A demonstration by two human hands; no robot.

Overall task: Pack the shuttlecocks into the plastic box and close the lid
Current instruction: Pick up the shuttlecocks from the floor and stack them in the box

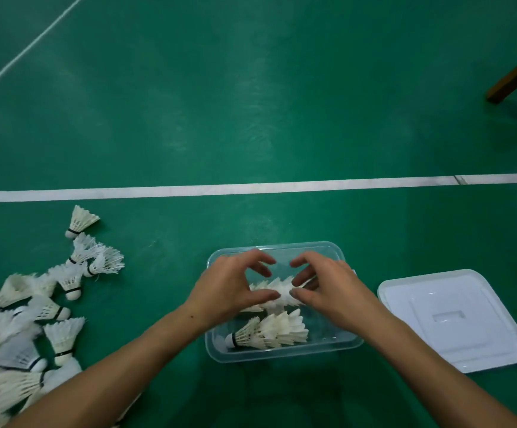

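Observation:
A clear plastic box (328, 248) stands open on the green court floor, in front of me. Inside it, near the front wall, lies a nested row of white shuttlecocks (269, 332). A second nested row (277, 288) lies across the middle of the box. My left hand (229, 285) and my right hand (328, 285) hover over this row, thumbs and fingertips touching its feathers from both sides. The white lid (454, 319) lies flat on the floor to the right of the box. A heap of loose shuttlecocks (28, 319) covers the floor at the left.
A white court line (251, 188) runs across the floor beyond the box. A second thin line (28, 47) crosses the far left corner. A brown wooden leg (516, 75) stands at the far right.

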